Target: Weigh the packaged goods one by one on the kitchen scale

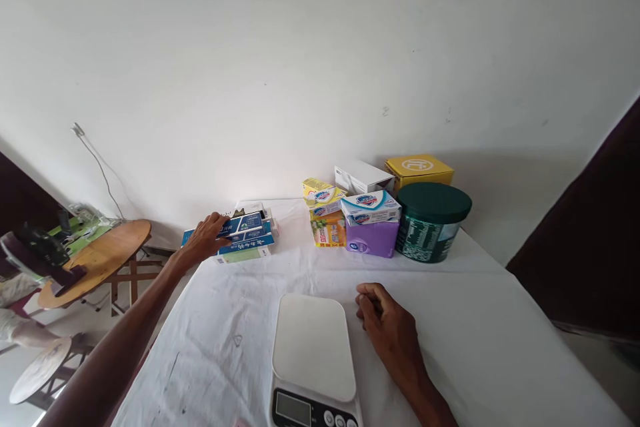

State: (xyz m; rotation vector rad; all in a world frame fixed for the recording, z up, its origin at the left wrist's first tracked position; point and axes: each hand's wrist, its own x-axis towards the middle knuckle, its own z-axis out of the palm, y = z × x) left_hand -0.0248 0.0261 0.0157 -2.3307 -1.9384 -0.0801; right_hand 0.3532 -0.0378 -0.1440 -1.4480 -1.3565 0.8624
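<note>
My left hand (206,237) reaches to the far left of the table, its thumb and fingers around a blue toothpaste box (244,224) on top of a small stack. More slim boxes lie under it, among them a blue one (255,241) and a pale green one (245,255). Right of the kitchen scale (313,347), my right hand (393,327) rests on the cloth with curled fingers and nothing visible in them. The scale's white platform bears nothing, and its display looks blank.
Toward the wall stand a purple box (370,239), soap boxes (371,205), an orange box (330,230), a white box (363,177), a yellow box (420,168) and a green lidded tub (433,223). At left, a round wooden table (107,263) and a seated person's arm show.
</note>
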